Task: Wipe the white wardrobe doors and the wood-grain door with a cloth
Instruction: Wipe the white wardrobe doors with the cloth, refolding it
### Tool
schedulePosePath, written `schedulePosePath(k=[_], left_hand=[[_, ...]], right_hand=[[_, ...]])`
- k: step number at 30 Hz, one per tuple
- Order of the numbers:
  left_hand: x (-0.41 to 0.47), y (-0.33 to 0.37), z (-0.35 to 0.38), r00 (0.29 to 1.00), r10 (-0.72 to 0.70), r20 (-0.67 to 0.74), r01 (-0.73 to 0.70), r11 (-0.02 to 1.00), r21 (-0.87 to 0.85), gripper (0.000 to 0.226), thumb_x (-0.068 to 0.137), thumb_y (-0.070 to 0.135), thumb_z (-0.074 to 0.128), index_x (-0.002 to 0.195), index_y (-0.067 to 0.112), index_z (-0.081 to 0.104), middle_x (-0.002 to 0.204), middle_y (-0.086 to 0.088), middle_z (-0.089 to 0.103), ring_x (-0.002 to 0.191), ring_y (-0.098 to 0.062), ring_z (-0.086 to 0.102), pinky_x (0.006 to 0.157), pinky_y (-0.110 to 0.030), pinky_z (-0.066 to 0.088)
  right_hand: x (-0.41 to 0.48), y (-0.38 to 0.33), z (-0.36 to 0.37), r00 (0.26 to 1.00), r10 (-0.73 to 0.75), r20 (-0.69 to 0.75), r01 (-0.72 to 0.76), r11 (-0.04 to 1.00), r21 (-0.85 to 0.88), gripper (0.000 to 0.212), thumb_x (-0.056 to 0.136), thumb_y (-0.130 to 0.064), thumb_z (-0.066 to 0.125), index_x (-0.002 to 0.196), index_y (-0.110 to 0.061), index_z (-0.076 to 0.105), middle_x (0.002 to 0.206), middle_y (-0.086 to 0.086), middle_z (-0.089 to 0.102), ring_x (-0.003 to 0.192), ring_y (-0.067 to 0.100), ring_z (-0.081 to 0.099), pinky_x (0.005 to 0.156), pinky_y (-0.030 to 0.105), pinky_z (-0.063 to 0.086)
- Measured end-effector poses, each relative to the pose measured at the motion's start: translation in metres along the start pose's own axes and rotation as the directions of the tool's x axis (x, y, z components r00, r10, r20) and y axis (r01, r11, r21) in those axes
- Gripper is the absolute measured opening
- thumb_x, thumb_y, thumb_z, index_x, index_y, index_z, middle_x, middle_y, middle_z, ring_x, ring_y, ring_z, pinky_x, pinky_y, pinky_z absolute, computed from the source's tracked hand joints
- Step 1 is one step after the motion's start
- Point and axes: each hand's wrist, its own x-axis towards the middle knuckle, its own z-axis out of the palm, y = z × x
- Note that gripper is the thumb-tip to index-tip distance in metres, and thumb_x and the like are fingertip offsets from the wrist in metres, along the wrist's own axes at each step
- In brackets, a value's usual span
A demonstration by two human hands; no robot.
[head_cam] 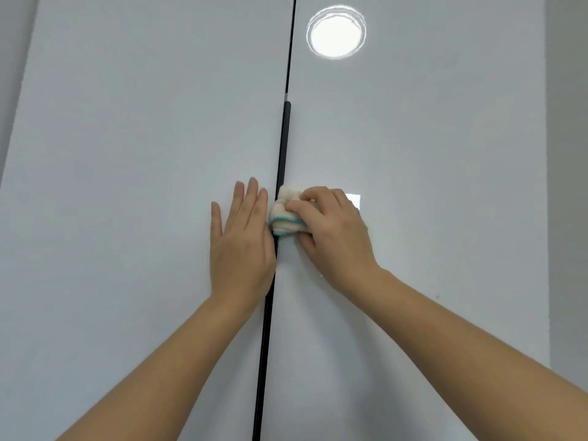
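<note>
Two glossy white wardrobe doors fill the view, the left door (127, 186) and the right door (429, 154), split by a black vertical handle strip (283, 144). My right hand (334, 233) grips a bunched cream cloth with a teal edge (284, 214) and holds it against the strip, at the right door's inner edge. My left hand (241, 243) lies flat on the left door with straight fingers, right beside the cloth. No wood-grain door is in view.
A round ceiling light is reflected high on the right door (335, 33). A small bright square reflection (353, 200) shows just right of my right hand. A grey wall strip (569, 186) borders the right door.
</note>
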Motion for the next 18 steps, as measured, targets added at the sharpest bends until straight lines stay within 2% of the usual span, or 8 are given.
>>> schedulePosePath(k=[4,8,13,18], left_hand=[[-0.014,0.005,0.004,0.999,-0.025,0.041,0.027,0.999,-0.038,0.066,0.092,0.037,0.009,0.152,0.014,0.023,0.161,0.002,0.013,0.149,-0.01,0.002,0.121,-0.041,-0.002],[-0.021,0.002,0.015,0.999,0.011,0.03,-0.012,1.0,0.023,0.066,0.094,0.041,0.003,0.155,0.017,0.011,0.162,0.005,0.003,0.148,-0.007,-0.006,0.12,-0.039,-0.008],[-0.021,0.001,0.019,0.999,0.0,-0.038,0.002,0.999,0.033,0.062,0.096,0.039,0.009,0.153,0.017,0.021,0.161,0.006,0.011,0.148,-0.006,0.002,0.12,-0.039,-0.004],[-0.021,-0.003,0.022,0.998,0.001,-0.056,0.0,1.0,0.017,0.061,0.096,0.041,0.012,0.152,0.018,0.023,0.16,0.007,0.014,0.147,-0.004,0.004,0.12,-0.037,-0.003]], right_hand=[[-0.005,0.002,0.003,0.999,-0.039,-0.026,0.039,0.999,-0.015,0.03,0.074,-0.003,0.06,0.1,-0.013,0.07,0.098,0.01,0.062,0.083,0.032,0.056,0.065,0.04,0.049],[-0.004,0.008,0.007,0.995,-0.072,-0.066,0.071,0.997,-0.025,0.03,0.077,-0.003,0.058,0.101,-0.015,0.072,0.098,0.009,0.062,0.083,0.031,0.056,0.065,0.04,0.049],[0.008,0.01,0.013,0.989,-0.025,-0.144,0.021,0.999,-0.033,0.031,0.076,-0.005,0.054,0.1,-0.015,0.072,0.098,0.008,0.062,0.084,0.031,0.057,0.066,0.039,0.049],[0.031,0.024,0.007,0.985,0.039,-0.166,-0.051,0.996,-0.067,0.036,0.073,-0.003,0.057,0.105,-0.014,0.071,0.098,0.01,0.061,0.085,0.034,0.056,0.068,0.038,0.047]])
